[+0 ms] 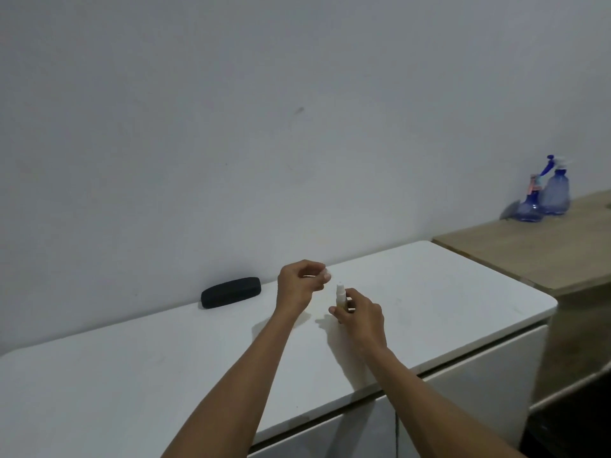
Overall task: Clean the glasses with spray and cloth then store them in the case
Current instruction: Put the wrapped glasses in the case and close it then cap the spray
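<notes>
Head view. My right hand (358,317) grips a small pale spray bottle with a white nozzle (341,298), fingers and thumb curled round its lower body. The bottle stands upright, and its base appears to be at or just above the white flat-topped surface (446,292); I cannot tell whether it touches. The nozzle head is bare and clear of my fingers.

My left hand (299,280) is held just up and to the left of the spray bottle, apart from it. Its fingers are curled, with thumb and fingertips drawn together as if pinching something small and pale at the tips. The item is too small and blurred to identify, so I cannot tell what it is.

A black oblong glasses case (231,292) lies closed on the surface, to the left of the spray bottle and near the pale grey wall (231,127). It lies well apart from both hands.

The glasses and the cloth are not seen in this view.

Far to the right of the spray bottle and beyond it, a light brown wooden counter (529,252) adjoins the white surface. Two blue translucent trigger sprayers (545,193) stand on it, upright, against the wall, touching or just beside each other.
</notes>
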Demonstrator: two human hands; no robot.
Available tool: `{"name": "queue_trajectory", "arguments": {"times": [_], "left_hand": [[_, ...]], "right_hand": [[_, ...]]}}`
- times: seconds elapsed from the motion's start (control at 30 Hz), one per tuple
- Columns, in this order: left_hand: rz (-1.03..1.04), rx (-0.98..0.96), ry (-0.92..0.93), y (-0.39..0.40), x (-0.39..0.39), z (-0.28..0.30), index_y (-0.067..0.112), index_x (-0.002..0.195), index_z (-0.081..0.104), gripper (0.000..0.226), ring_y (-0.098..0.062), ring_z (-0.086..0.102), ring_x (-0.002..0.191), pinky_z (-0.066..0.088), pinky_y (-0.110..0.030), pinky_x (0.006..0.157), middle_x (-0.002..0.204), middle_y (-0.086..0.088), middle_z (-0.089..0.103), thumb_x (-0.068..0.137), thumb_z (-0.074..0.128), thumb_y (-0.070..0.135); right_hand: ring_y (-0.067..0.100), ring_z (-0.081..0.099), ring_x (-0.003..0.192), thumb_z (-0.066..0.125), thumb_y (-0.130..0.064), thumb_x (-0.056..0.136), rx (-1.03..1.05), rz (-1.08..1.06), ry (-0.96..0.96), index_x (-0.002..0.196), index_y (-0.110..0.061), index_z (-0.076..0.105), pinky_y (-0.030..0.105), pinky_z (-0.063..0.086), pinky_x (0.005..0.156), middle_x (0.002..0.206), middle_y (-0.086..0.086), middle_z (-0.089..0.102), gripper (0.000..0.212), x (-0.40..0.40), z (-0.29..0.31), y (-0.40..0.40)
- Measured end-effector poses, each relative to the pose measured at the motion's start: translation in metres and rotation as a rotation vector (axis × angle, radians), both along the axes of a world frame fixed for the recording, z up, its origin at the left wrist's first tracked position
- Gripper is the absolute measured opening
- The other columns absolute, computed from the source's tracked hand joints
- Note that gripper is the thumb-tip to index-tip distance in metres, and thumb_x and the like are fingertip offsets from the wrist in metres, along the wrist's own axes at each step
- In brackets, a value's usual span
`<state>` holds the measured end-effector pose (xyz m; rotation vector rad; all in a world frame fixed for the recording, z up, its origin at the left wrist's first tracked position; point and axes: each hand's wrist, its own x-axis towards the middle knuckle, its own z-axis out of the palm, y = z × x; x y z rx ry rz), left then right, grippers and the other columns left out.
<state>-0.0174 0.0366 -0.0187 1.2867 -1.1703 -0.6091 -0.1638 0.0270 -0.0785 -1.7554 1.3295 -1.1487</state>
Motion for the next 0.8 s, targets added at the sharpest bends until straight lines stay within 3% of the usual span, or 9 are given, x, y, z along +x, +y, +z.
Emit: {"name": "queue_trajectory", "arguments": {"times": [0.23,0.4,0.5,0.7,0.8], "left_hand": [[-0.059,0.029,-0.228,0.006,-0.016,0.004,0.015,0.087,0.079,0.015,-0.016,0.076,0.083,0.062,-0.037,0.082,0.084,-0.001,0.078,0.075,0.083,0.007],[-0.049,0.022,-0.32,0.009,-0.022,-0.001,0.01,0.091,0.079,0.016,-0.01,0.075,0.08,0.057,-0.019,0.075,0.085,-0.001,0.079,0.076,0.081,0.005],[-0.04,0.003,-0.361,0.008,-0.021,-0.002,0.01,0.091,0.078,0.014,-0.009,0.074,0.08,0.054,-0.015,0.073,0.086,0.0,0.078,0.077,0.081,0.006],[-0.069,0.005,-0.427,0.011,-0.025,-0.005,0.014,0.094,0.071,0.014,-0.008,0.072,0.083,0.057,-0.025,0.072,0.09,0.001,0.076,0.081,0.074,0.009],[-0.069,0.084,-0.451,0.018,-0.021,-0.007,0.029,0.107,0.064,0.031,-0.01,0.07,0.089,0.058,-0.031,0.066,0.095,0.002,0.072,0.081,0.075,0.017]], "right_hand": [[0.024,0.07,0.086,0.074,-0.033,0.088,0.014,0.011,0.02,0.097,-0.019,0.069,0.04,0.056,0.081,0.089,0.0,0.075,0.017,-0.001,0.004,0.003],[0.023,0.071,0.087,0.073,-0.032,0.088,0.017,0.029,-0.003,0.1,-0.02,0.071,0.04,0.057,0.083,0.088,-0.001,0.074,0.017,-0.001,0.004,0.001],[0.022,0.071,0.088,0.073,-0.031,0.089,0.021,0.038,-0.013,0.102,-0.021,0.072,0.038,0.056,0.082,0.091,0.001,0.076,0.016,-0.002,0.006,0.0],[0.022,0.07,0.086,0.073,-0.029,0.088,0.02,0.037,-0.005,0.091,-0.022,0.068,0.036,0.052,0.076,0.085,-0.002,0.075,0.008,-0.003,0.003,0.0],[0.02,0.07,0.085,0.071,-0.036,0.09,-0.005,0.032,-0.001,0.093,-0.022,0.07,0.035,0.052,0.076,0.084,-0.004,0.075,0.014,-0.003,0.003,0.001]]}}
